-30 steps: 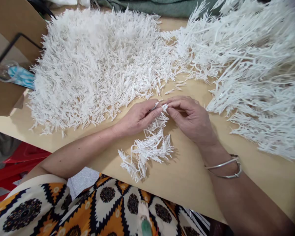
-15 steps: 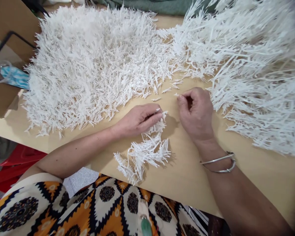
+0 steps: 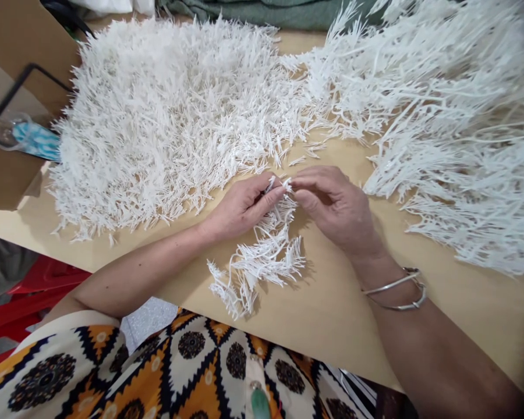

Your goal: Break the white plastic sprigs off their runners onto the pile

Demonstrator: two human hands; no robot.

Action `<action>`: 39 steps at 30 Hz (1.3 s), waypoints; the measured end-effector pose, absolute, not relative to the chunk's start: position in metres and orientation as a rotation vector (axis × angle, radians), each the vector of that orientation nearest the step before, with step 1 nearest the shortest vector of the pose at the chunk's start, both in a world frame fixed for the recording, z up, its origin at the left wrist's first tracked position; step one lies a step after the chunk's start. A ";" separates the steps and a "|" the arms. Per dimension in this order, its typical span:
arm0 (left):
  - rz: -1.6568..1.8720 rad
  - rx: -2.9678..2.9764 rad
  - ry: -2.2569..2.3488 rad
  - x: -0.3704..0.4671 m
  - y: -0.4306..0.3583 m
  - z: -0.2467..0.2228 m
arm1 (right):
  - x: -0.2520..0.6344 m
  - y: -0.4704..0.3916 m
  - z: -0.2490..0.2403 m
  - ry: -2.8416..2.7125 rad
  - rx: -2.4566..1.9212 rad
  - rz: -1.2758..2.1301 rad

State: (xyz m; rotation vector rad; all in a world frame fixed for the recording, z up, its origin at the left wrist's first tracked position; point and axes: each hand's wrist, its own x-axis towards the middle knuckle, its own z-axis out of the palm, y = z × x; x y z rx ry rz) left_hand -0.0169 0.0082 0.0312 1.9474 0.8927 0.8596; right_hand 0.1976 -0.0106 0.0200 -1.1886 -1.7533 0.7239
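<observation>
A: Pinching the top of the white plastic sprig cluster [image 3: 262,256], left hand [image 3: 240,209] and right hand [image 3: 336,206] meet, both clenched on it; its tail lies on the counter [image 3: 332,314].
B: Looks light, springy, brittle-tipped; best gripped at the stem.

White plastic sprue strip [image 3: 262,256]: branched, spiky, limp; top end pinched, tail trailing on table.
</observation>
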 end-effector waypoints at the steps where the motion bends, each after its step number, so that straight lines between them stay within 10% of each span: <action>1: 0.863 1.957 0.902 -0.017 0.009 0.031 | 0.198 -0.010 0.019 -1.784 -1.173 0.722; 39: 0.925 1.821 0.897 -0.019 0.010 0.027 | 0.193 -0.011 0.016 -1.746 -1.042 0.720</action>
